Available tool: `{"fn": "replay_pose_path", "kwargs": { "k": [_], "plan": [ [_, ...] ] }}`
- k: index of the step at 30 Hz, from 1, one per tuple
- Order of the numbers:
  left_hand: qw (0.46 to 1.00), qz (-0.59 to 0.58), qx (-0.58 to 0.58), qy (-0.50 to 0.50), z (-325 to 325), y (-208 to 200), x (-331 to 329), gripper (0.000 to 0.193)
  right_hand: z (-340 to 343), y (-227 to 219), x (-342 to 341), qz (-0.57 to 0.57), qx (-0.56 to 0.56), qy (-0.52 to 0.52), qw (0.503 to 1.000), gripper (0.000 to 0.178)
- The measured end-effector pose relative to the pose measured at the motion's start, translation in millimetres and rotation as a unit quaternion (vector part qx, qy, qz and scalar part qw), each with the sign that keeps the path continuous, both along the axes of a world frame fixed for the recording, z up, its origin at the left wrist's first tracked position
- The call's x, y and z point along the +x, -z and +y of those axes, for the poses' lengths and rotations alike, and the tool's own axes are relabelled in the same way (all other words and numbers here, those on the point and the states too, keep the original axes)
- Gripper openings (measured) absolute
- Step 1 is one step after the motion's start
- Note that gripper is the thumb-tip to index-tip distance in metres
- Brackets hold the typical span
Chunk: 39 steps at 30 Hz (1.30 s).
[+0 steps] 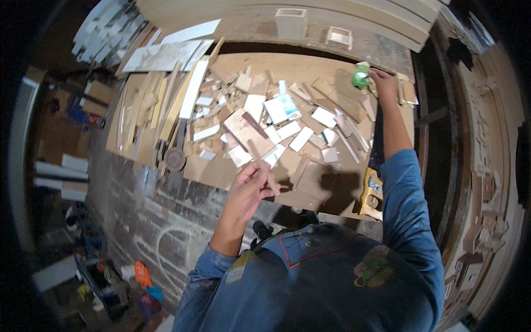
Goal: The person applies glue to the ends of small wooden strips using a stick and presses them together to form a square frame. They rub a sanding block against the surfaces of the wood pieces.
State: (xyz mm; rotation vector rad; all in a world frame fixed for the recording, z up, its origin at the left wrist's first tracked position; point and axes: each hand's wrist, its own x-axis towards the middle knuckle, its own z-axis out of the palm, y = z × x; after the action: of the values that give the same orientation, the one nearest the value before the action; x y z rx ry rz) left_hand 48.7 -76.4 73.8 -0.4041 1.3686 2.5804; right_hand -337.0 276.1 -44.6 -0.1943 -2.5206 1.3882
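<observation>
My left hand is closed around a thin wooden strip, which tilts up over the near edge of the wood-littered board. At the back right, my right arm is stretched out. The fingers of my right hand are bent at the right side of a small green plastic container and appear to grip it. Its exact kind is unclear. Below my right forearm, a handsaw with a yellow handle lies along the board's right edge.
Many wood offcuts cover the board. Long strips lie at its left, near a round wooden disc. Two small open boxes, a tall one and a low one, stand behind. A dark gap runs along the right.
</observation>
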Motion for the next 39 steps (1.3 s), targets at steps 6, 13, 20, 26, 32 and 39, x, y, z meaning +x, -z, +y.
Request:
{"fn": "replay_pose_path", "kwargs": {
  "k": [6,13,20,26,32,39],
  "plan": [
    [1.0,0.006,-0.02,0.002,11.8,-3.7,-13.4,0.029,-16.6,-36.3,19.9,0.069,0.205,-0.003,0.976,0.023],
    [0.98,0.036,-0.195,0.016,27.5,-10.0,-20.3,0.029,7.6,-27.8,12.1,0.078,0.118,0.029,0.989,0.028],
    [0.977,0.032,-0.205,0.042,40.9,-14.3,-23.0,0.028,27.4,-74.4,81.8,0.2,0.01,0.099,0.975,0.023],
    [0.986,0.004,-0.15,0.066,48.4,-20.3,-26.0,0.032,49.0,-80.4,96.5,0.187,-0.035,0.137,0.972,0.025],
    [0.988,0.051,0.039,0.144,43.3,-34.4,-18.0,0.033,7.5,-154.5,206.9,0.169,-0.442,-0.029,0.88,0.023],
    [0.938,0.013,0.297,0.18,41.0,-52.7,6.0,0.021,-70.4,-182.1,338.0,0.066,-0.496,-0.143,0.854,0.023]
  ]
}}
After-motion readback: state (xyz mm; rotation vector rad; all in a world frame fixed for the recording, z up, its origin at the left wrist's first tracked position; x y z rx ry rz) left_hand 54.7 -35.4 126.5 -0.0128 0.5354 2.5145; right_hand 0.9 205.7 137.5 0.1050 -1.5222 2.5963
